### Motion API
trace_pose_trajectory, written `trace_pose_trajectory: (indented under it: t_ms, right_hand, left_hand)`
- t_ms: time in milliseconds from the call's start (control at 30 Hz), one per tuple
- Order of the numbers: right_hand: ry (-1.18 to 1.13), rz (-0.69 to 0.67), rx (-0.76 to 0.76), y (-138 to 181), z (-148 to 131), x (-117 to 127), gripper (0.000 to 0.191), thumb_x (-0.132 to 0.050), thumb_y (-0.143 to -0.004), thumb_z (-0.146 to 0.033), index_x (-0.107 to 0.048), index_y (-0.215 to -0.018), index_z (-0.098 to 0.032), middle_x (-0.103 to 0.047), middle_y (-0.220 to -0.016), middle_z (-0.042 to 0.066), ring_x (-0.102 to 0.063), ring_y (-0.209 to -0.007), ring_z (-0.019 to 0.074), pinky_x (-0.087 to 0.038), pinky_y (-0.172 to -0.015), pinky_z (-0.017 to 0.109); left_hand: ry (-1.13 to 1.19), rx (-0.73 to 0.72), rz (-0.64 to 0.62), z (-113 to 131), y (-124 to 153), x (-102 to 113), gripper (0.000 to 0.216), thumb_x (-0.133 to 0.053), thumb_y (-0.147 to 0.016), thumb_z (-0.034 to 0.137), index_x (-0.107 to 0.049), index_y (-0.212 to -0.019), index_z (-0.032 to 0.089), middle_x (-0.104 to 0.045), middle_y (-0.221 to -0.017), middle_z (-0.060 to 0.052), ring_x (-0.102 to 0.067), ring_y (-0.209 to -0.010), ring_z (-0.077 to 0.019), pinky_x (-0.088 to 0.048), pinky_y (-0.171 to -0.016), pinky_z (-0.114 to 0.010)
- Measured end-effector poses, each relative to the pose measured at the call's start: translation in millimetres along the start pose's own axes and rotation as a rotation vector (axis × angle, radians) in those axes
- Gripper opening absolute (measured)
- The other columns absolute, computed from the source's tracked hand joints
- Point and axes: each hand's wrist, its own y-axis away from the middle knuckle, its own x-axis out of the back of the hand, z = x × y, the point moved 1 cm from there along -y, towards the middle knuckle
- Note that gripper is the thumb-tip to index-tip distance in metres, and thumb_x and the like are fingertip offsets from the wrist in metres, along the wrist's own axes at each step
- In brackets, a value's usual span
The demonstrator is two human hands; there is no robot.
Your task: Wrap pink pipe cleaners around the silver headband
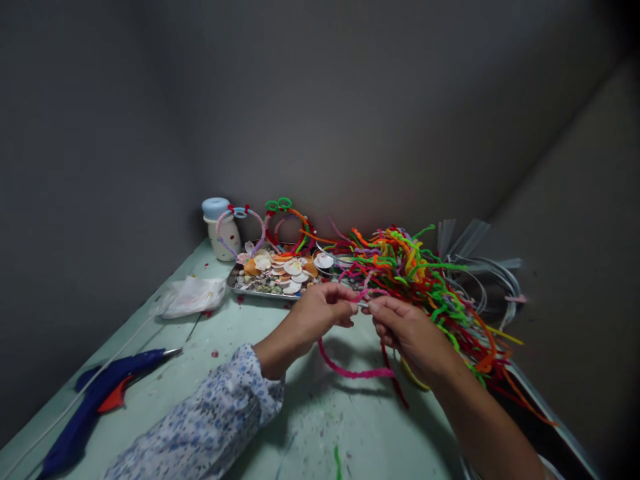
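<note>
My left hand (324, 308) is closed in a pinch on a bright pink pipe cleaner (350, 373), whose long tail curves down beneath both hands. Facing it, fingertips nearly touching, my right hand (407, 327) pinches the same fuzzy pink strand. A thin pale strip (363, 305) spans the small gap between the fingertips; its ends are hidden by the fingers. Below my right hand, a dark red pipe cleaner (397, 387) slants downward, and part of a yellow one (415, 377) shows beside it.
A heap of coloured pipe cleaners (415, 267) spreads at the right, near coiled clear bands (500, 277). Behind my hands are a metal tray (260, 293) of shells, decorated headbands (243, 233) and a blue-lidded jar (223, 233). A blue glue gun (107, 393) and plastic bag (193, 298) lie left.
</note>
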Motion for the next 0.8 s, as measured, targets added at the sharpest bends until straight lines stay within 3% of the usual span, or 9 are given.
trace_pose_trajectory:
  t_ms: [567, 800]
  right_hand:
    - [-0.105, 0.058, -0.040, 0.1, -0.1, -3.0, 0.029, -0.070, -0.070, -0.042, -0.060, -0.078, -0.015, -0.046, -0.055, -0.004, -0.034, -0.049, 0.0075, -0.024, -0.045, 0.021]
    - [-0.071, 0.055, -0.019, 1.3, -1.5, -1.2, 0.029, -0.068, -0.072, -0.044, -0.058, -0.074, -0.017, -0.044, -0.056, -0.005, -0.033, -0.049, 0.0081, -0.023, -0.046, 0.022]
  left_hand:
    - [0.003, -0.070, 0.027, -6.6, -3.4, -1.7, 0.005, -0.064, -0.068, 0.011, -0.062, -0.074, 0.012, -0.061, -0.071, 0.000, -0.058, -0.063, -0.0091, -0.054, -0.068, -0.029]
    - [0.013, -0.024, -0.011, -2.7, -0.9, 1.0, 0.014, -0.067, -0.069, 0.016, -0.065, -0.081, 0.011, -0.065, -0.079, -0.004, -0.058, -0.066, -0.0095, -0.053, -0.070, -0.028]
